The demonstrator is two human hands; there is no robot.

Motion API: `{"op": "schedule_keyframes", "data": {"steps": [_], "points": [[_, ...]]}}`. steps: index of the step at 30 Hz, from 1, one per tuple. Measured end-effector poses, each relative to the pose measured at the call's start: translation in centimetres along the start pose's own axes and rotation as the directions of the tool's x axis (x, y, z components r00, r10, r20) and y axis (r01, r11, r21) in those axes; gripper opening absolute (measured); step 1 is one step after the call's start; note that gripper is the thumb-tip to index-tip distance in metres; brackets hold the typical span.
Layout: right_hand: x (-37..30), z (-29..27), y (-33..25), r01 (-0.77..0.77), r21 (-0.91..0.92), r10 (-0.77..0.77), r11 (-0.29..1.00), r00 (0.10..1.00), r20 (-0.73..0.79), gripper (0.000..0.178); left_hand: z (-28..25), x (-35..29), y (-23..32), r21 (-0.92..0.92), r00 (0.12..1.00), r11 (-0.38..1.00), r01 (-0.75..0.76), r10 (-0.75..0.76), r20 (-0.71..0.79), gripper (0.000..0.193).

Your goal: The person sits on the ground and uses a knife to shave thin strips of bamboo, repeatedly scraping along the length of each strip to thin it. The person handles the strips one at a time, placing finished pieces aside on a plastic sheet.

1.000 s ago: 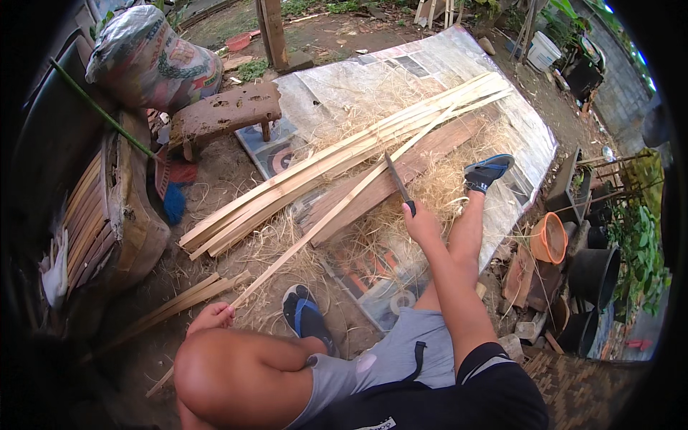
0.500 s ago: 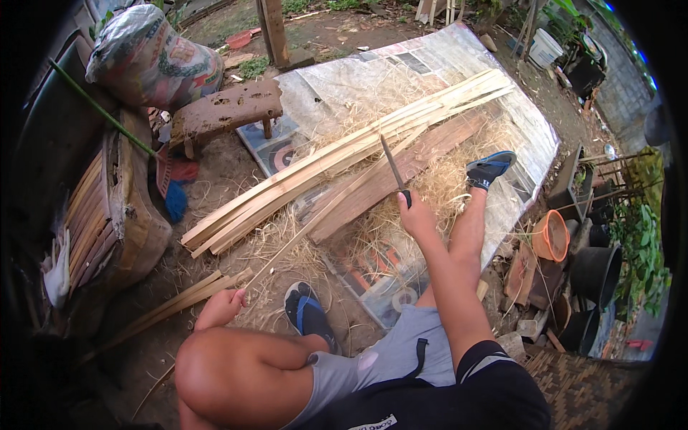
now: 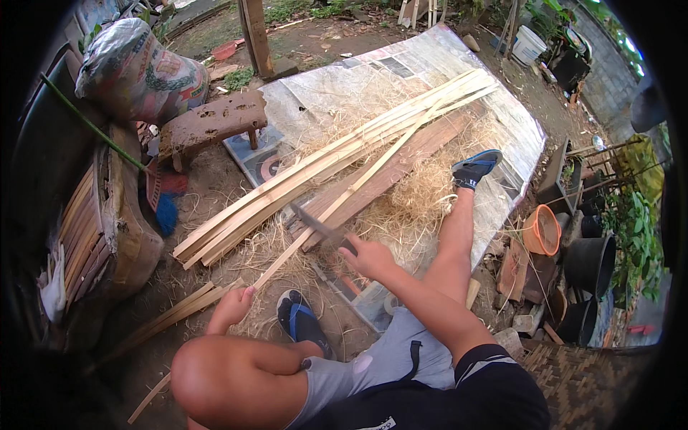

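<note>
My left hand [image 3: 233, 307] is closed on the near end of a long thin wooden strip [image 3: 356, 185]. That strip runs away from me over a brown plank [image 3: 418, 155]. Beyond the hand, at my left knee, part of a strip also shows. My right hand [image 3: 370, 258] grips a knife [image 3: 320, 224] by its dark handle, the blade pointing left and crossing the strip near the plank's near end. Whether the edge touches the wood I cannot tell. Left of the plank lies a bundle of pale wooden strips [image 3: 301, 174].
Curly shavings [image 3: 410, 204] cover much of the printed sheet [image 3: 315, 100]. My sandalled feet rest on either side of the plank's near end. A low brown bench [image 3: 215, 123], a stuffed sack [image 3: 140, 72] and a broom [image 3: 165, 215] stand left; an orange bucket [image 3: 542, 231] is right.
The knife came down and toward me, its blade swinging from upright to pointing left across the strip. My left hand rose slightly with the strip. The view shifted a little.
</note>
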State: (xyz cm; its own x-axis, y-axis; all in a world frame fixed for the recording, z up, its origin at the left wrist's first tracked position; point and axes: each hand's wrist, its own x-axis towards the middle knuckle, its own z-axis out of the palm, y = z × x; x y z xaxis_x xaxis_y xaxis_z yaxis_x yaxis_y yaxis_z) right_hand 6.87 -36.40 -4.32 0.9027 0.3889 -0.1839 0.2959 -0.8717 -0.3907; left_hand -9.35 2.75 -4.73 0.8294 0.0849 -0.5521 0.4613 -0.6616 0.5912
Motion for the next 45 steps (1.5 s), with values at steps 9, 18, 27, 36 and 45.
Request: {"op": "schedule_keyframes", "data": {"steps": [9,18,27,36,45], "points": [[0.8,-0.1,3.8,-0.224,0.082,0.232,0.971,0.967,-0.104,0.048,-1.2,-1.5,-4.0,-0.29,0.973,0.947,0.134,-0.07,0.221,0.049],[1.5,-3.7,6.8,-0.193,-0.055,0.192,0.98,0.981,-0.026,0.054,-2.2,-2.4,-4.9,-0.468,0.928,0.863,0.188,0.0,0.374,0.037],[2.3,-2.4,6.5,-0.233,-0.028,0.231,0.972,0.971,-0.063,0.049,-4.1,-3.7,-8.1,-0.518,0.904,0.814,0.264,-0.021,0.428,0.026],[2.4,0.4,6.7,-0.291,0.071,0.298,0.954,0.948,-0.112,0.048,0.0,-2.5,2.4,0.481,0.931,0.835,-0.268,0.353,-0.093,0.032],[-0.9,0.8,0.2,0.093,0.031,-0.092,0.995,0.995,-0.033,0.053,2.0,-1.4,2.9,0.566,0.916,0.811,-0.148,0.328,-0.23,0.032]]}}
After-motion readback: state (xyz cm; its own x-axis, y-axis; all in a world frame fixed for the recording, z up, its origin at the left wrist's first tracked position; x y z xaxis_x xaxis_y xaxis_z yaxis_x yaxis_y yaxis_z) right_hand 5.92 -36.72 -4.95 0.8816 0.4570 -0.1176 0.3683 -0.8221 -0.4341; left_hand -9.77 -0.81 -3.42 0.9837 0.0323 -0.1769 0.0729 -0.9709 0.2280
